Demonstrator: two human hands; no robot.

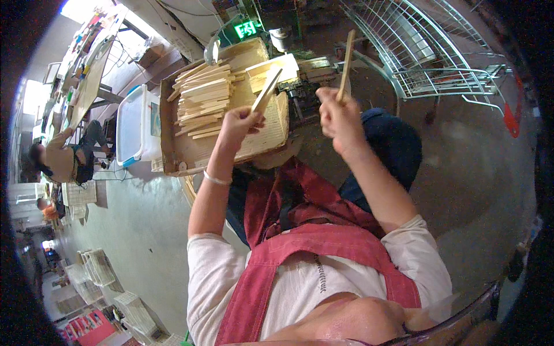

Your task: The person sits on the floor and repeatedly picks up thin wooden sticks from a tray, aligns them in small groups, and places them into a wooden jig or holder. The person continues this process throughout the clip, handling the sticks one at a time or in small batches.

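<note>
Many pale flat wooden slats (203, 101) lie stacked in a shallow brown cardboard tray (173, 151), just beyond the left hand (238, 124). That hand is closed around one flat wooden slat (266, 89), angled upward. Right hand (336, 115), fisted, grips a thin wooden stick (345, 60) nearly upright.

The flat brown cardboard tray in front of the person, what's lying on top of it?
On the flat brown cardboard tray lies a loose heap of pale wooden slats. The left hand, holding one slat, covers part of the tray, so what lies beneath it cannot be seen.
</note>
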